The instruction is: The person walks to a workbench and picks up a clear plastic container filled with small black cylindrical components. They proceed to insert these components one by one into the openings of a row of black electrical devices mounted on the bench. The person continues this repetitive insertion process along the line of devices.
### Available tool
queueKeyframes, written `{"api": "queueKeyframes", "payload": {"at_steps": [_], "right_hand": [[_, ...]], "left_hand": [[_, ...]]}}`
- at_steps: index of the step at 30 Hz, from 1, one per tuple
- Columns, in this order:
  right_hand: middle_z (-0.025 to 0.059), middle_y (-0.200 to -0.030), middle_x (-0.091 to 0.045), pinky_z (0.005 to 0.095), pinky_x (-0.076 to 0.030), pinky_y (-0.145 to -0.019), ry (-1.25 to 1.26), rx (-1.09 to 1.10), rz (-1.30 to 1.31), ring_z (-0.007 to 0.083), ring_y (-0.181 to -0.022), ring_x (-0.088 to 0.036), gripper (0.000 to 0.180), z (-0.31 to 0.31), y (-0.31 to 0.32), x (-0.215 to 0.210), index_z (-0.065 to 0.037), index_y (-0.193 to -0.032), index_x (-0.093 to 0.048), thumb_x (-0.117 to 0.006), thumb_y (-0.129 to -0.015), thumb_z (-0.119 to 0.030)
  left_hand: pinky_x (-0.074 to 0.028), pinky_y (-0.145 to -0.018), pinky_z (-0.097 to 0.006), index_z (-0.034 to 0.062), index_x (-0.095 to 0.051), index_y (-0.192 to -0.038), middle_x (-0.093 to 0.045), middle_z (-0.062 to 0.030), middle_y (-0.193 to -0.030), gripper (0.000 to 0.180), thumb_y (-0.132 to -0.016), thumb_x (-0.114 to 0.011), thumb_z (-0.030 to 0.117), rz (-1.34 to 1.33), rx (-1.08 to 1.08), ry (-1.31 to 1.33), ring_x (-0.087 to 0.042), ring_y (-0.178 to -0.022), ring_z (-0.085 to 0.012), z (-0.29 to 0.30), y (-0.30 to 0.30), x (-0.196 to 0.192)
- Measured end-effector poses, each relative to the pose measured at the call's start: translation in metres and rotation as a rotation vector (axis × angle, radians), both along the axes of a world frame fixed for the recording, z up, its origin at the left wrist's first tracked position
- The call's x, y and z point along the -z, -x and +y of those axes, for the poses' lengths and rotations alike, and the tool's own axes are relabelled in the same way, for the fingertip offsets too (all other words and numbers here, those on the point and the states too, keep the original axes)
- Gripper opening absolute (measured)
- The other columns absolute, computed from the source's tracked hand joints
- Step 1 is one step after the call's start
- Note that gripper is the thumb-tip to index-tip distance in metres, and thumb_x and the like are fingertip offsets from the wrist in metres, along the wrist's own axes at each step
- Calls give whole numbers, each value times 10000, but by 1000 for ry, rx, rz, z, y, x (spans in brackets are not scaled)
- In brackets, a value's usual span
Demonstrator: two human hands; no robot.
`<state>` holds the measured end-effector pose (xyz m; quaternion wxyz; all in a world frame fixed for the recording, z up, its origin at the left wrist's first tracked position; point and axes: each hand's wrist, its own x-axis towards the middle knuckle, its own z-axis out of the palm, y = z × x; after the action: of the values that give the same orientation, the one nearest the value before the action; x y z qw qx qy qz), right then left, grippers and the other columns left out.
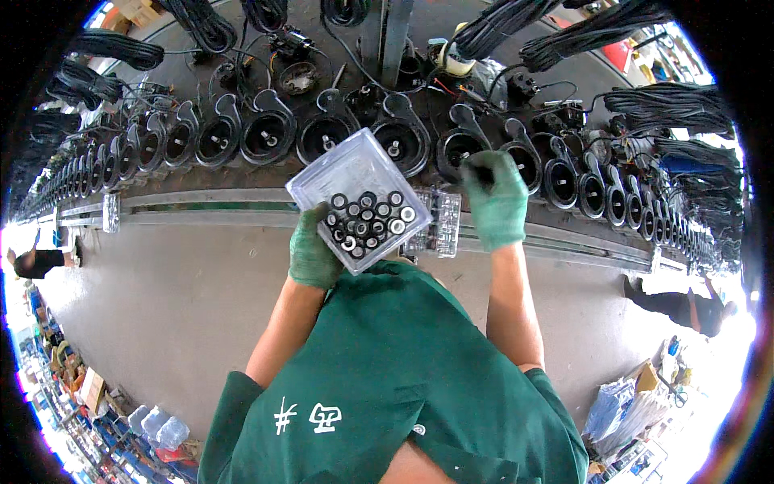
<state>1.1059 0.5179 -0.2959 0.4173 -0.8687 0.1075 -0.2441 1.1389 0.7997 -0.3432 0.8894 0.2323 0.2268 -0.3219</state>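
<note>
Clear box held across the surface's near edge

A clear plastic box sits at the middle of the scene, tilted, with one corner pointing far and another near. Small black-and-metal rings gather in its near half; the far half shows bare plastic. The left hand, in a green glove, grips the box by its left near side. The right hand, gloved too, is curled at the near side of one housing; whether the fingers pinch anything I cannot tell. A gap separates this hand from the box, and a clear plastic rack fills part of it.

Beyond the box, a row of black round housings lines the surface from left to right, packed closely, leaving little room between neighbours. The box's far corner overlaps them in view. A metal rail runs along the near edge, below the row. Farther back, cable bundles and a metal post crowd the far side. Grey floor stretches left and right of the wearer's green shirt.
</note>
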Motion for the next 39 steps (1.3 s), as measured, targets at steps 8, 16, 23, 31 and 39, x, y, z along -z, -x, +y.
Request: {"api": "queueKeyframes", "payload": {"at_steps": [8, 16, 23, 31, 39], "right_hand": [[136, -1082, -715, 403, -563, -867, 388, -51, 13, 355, -982, -694, 204, -59, -24, 79, -59, -1044, -713, -750, -846, -27], [113, -1217, -708, 437, -552, -971, 293, -185, 60, 349, -1132, -654, 295, -38, -3, 51, -113, -1100, -744, -701, -831, 0], [128, -1171, -677, 443, -581, -903, 484, -730, 95, 350, -1069, -675, 367, 36, 11, -20, -113, -1180, -716, -730, -814, -127], [140, -1083, -657, 458, -584, -836, 532, -801, 156, 363, -1008, -681, 298, 30, 17, -9, -93, -1099, -730, -707, -802, -108], [105, -1017, -737, 397, -585, -811, 279, -391, -95, 313, -913, -714, 215, -47, 19, 0, -101, -1038, -776, -806, -827, -125]], "left_hand": [[-546, -1064, -513, 8, -523, -1450, -655, -205, -1349, 631, -926, -668, 327, -45, -20, -37, -656, -1207, -362, -6, 15, -7], [-553, -1059, -514, 1, -534, -1428, -661, -216, -1340, 607, -906, -651, 288, -68, -3, -102, -669, -1191, -367, -6, 19, -17], [-556, -1057, -511, 17, -540, -1429, -677, -199, -1315, 591, -914, -657, 283, -14, 65, -20, -682, -1166, -351, -19, 21, -1], [-537, -1079, -491, 11, -539, -1434, -672, -207, -1323, 545, -962, -606, 277, -2, 90, 43, -672, -1179, -351, -36, 28, -7], [-526, -1092, -510, 8, -540, -1437, -658, -217, -1362, 563, -960, -586, 304, -31, 67, -59, -655, -1219, -362, -50, 35, -4]]}}
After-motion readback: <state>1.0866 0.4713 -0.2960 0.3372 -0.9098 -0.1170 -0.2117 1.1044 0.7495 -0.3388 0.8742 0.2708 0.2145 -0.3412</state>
